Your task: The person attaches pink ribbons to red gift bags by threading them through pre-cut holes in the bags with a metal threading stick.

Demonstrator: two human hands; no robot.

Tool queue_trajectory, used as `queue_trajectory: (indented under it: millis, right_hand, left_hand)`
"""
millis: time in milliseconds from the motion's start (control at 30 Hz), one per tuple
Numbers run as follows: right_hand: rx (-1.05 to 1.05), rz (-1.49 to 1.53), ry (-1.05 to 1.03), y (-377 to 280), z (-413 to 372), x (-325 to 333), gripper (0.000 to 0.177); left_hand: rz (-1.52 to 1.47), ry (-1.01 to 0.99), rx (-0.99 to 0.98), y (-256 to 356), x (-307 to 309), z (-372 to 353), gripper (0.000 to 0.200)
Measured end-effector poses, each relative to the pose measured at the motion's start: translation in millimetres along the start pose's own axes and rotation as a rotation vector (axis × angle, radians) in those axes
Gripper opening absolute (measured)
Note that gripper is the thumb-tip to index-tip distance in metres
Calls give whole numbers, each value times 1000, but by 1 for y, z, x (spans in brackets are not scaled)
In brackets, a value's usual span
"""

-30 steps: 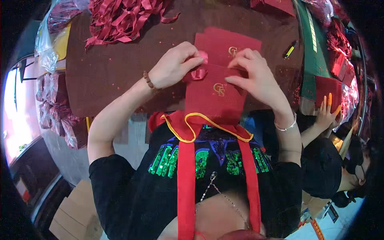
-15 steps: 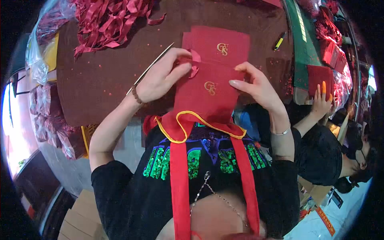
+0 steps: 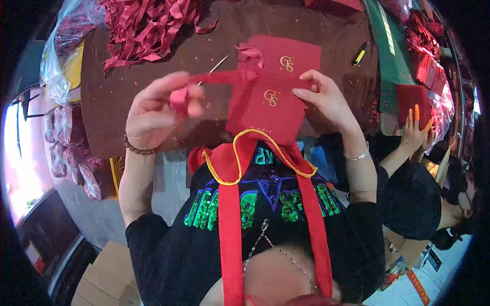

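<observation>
Left hand [image 3: 158, 104], blurred, curls its fingers around the ribbon [image 3: 217, 77], a pointed tool [image 3: 219, 64] jutting past them! That ribbon runs sideways, crosswise to the near bag [image 3: 255, 109], which lies right of this hand, long axis pointing away from the body. Right hand [image 3: 329, 104] is nearer, half-open at the bag's right edge; whether it's pinching, can't tell.
</observation>
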State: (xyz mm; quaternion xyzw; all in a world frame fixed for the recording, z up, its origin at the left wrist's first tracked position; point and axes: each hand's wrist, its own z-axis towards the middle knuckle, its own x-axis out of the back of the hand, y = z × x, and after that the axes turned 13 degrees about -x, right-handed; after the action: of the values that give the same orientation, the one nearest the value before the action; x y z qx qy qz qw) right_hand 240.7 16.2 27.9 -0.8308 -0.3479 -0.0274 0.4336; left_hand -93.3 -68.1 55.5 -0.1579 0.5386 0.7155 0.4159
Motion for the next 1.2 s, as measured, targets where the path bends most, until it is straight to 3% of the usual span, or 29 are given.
queue_trajectory:
  millis: [33,167,267,333,367,400,467,533,600,667,733,800,933,967,1033,1133,1200]
  right_hand:
    - [36,-3,-1,2,2,0,21]
    - [27,93,-51,-2,-2,0,23]
    - [-29,135,-66,-9,-7,0,23]
    - [-30,92,-51,-12,-9,1,24]
    - [-28,44,-39,-14,-9,2,25]
    - [-28,52,-41,-16,-10,3,25]
    - [-24,5,-33,-21,-12,4,26]
    - [-18,9,-54,-18,-10,3,27]
    - [-10,3,-80,-16,-6,2,27]
    - [-9,47,-93,-12,-3,1,27]
    - [-13,102,-123,-11,-1,0,27]
    - [-19,153,-149,-12,-2,3,26]
    - [-19,151,-193,-15,-2,4,27]
    - [-19,184,-209,-15,-1,2,28]
    - [10,227,-232,-11,-1,1,28]
    - [35,308,-281,-5,1,-1,27]
    - [28,347,-300,-3,1,-2,26]
  left_hand:
    - [2,86,-21,-3,-4,3,62]
    - [-99,94,-107,-26,-27,45,61]
    - [-60,190,-223,-33,-28,66,46]
    - [180,109,-131,-32,-15,73,26]
    - [469,317,-152,-35,-19,72,13]
    - [474,315,-145,-39,-23,77,13]
    - [967,312,-421,-42,-28,86,12]
    - [938,288,-380,-43,-35,88,13]
    - [654,214,-94,-48,-42,88,16]
    - [718,175,146,-57,-49,86,17]
    - [979,81,261,-73,-52,81,18]
    - [1179,-64,113,-94,-45,72,18]
    - [1608,-289,73,-112,-50,64,17]
    - [1609,-288,76,-113,-49,62,17]
    - [1701,-370,-133,-116,-46,63,18]
    - [1714,-360,-29,-112,-51,64,14]
    - [1690,-355,-100,-113,-51,64,12]
